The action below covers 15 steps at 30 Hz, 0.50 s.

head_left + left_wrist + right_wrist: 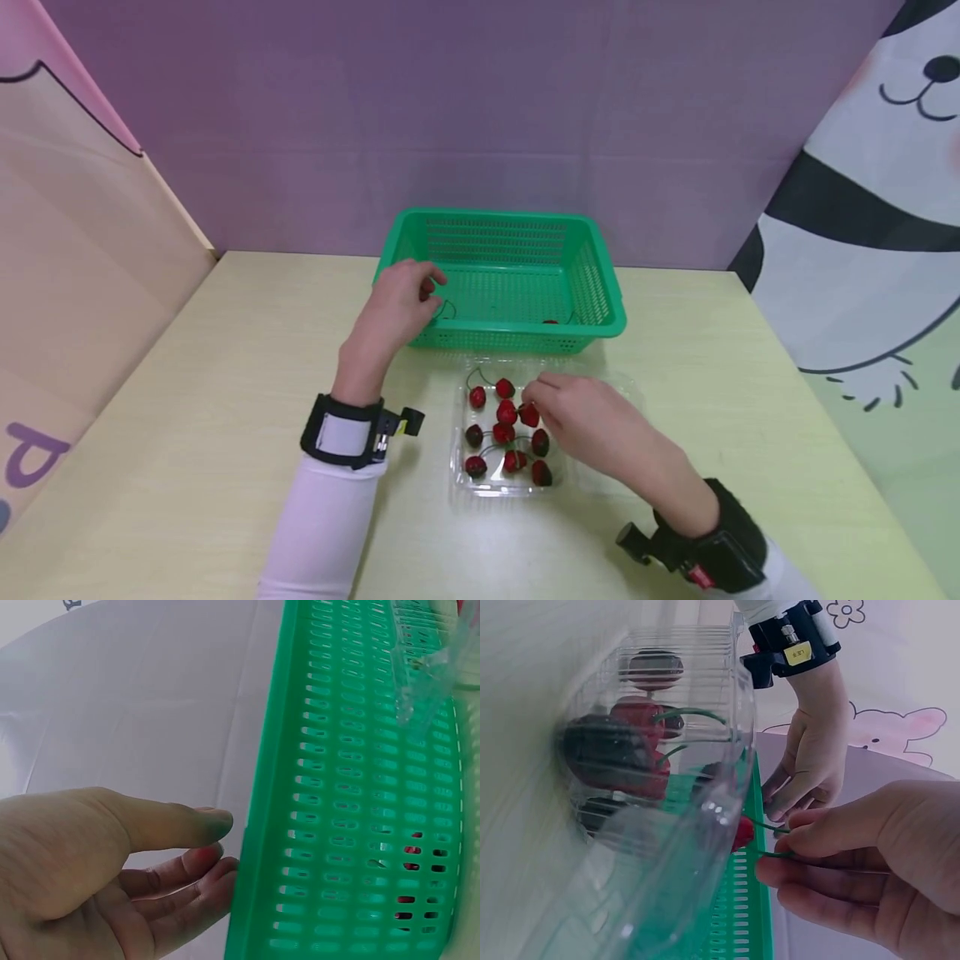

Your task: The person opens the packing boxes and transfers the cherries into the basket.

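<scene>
My right hand (596,421) is over a clear plastic box (506,490) of red and dark cherries. In the right wrist view, its thumb and fingertips pinch green stems (769,826) beside a red cherry (742,832) near the box rim. My left hand (396,304) hangs over the left end of a green basket (517,337), fingers loosely bent. Nothing shows between its thumb and fingers (196,862) in the left wrist view. Below them in the basket, a thin stem (450,310) shows, and red cherries (412,851) appear through the slotted side.
The box's clear lid (611,483) lies folded out on its right, partly under my right arm. Behind the basket rises a purple backdrop (487,100). Printed panels, one with a panda (862,308), flank the pale wooden table (187,433).
</scene>
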{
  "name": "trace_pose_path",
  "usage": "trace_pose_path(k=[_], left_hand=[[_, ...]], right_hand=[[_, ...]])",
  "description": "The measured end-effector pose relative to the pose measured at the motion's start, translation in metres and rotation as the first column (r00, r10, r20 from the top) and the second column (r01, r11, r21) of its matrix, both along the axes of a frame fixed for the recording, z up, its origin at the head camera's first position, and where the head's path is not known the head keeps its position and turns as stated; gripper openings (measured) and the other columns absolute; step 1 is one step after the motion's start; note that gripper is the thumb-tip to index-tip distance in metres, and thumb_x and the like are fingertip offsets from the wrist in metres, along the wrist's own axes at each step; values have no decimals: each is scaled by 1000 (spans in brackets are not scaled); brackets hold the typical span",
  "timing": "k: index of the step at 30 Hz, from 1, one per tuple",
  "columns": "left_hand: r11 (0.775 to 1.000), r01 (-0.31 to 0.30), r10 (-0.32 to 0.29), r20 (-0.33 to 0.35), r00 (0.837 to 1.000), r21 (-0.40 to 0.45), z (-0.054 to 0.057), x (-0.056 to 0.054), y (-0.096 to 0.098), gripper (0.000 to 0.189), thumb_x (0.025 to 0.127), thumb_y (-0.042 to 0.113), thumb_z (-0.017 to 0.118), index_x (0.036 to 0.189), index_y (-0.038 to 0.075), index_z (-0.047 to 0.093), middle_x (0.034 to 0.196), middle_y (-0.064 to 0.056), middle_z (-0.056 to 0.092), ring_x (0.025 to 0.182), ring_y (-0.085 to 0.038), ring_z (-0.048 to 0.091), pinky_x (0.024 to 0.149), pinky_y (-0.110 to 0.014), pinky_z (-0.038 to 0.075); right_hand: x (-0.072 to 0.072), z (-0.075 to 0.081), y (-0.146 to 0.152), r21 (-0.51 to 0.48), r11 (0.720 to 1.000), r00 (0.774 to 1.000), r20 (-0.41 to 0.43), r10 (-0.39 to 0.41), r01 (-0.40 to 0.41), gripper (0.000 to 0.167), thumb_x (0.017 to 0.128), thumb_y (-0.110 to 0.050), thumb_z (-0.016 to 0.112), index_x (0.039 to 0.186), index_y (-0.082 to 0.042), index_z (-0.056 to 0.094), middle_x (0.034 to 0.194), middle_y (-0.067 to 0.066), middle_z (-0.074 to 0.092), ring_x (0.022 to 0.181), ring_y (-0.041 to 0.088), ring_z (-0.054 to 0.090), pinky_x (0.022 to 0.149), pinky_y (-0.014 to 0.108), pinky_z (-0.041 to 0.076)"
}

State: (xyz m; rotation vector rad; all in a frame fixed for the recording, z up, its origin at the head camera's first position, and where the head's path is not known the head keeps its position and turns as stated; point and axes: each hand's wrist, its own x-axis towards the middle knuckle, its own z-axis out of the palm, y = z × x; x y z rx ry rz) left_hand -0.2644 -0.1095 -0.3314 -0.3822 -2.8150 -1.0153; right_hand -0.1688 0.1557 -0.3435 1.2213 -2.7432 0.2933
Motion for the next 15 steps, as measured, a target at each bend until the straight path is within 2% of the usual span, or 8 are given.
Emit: trace_pose_path(k=[5,9,12,15], left_hand=[[1000,11,-11,-9,1000,-5,4,3,1,26,94,0,71,120,0,69,107,-16,64,101,-30,62,87,-41,54],[1000,18,-19,-11,1000,-6,7,7,3,26,94,1,71,121,1,69,108,-15,63,102,-30,62,87,-40,54],[1000,25,-25,-15,1000,-7,8,8,4,26,95,2,71,121,1,69,109,-14,63,102,-29,62,88,-40,54],[1000,29,-29,-12,1000,-10,7,8,5,26,96,3,71,121,1,69,110,-15,63,103,-30,62,88,-40,54]], right_hand=[[-2,-1,2,-87,996,1000,-11,0,0,15,85,5,78,96,-3,72,85,2,67,73,14,64,67,26,57],[-4,-1,4,-199,980,1000,-4,-11,10,16,83,7,78,94,-3,72,88,2,68,76,15,67,68,27,58],[-6,-2,6,-296,955,1000,11,2,2,19,82,11,77,93,-3,72,89,2,68,79,15,68,69,26,59],[-8,-4,8,-410,912,999,22,36,-24,23,80,16,76,91,-4,72,89,2,68,80,15,68,69,25,59]])
